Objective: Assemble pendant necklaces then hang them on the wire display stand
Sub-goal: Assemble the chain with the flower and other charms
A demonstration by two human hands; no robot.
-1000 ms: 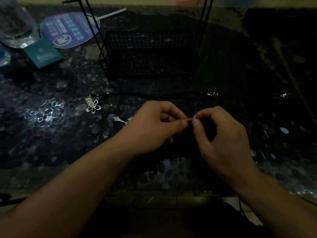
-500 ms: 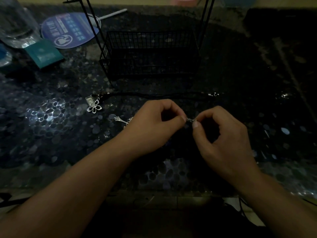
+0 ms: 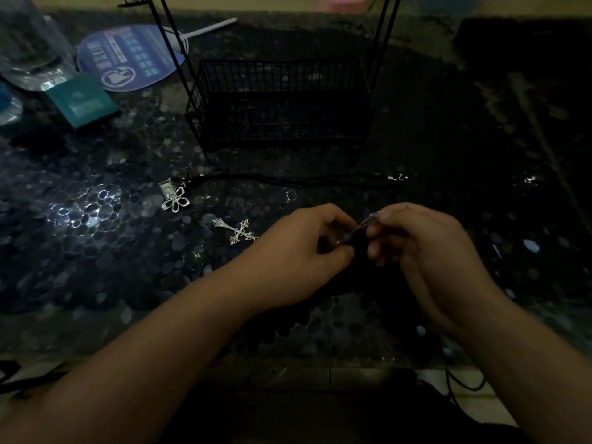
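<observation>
My left hand and my right hand meet over the dark pebble-patterned table, both pinching a thin necklace cord with a small silver clasp held slanted between them. A silver cross pendant lies just left of my left hand. A silver flower pendant on a black cord lies farther left. The black wire display stand with its basket base stands behind, its uprights running out of the top of the frame.
A round blue hand fan, a teal packet and a clear plastic bottle sit at the back left. A small jump ring lies on the table. The table's front edge runs below my wrists.
My hands have drawn slightly apart and turned. The clasp piece, held level before, now slants up toward my right fingertips. The cross pendant is now uncovered.
</observation>
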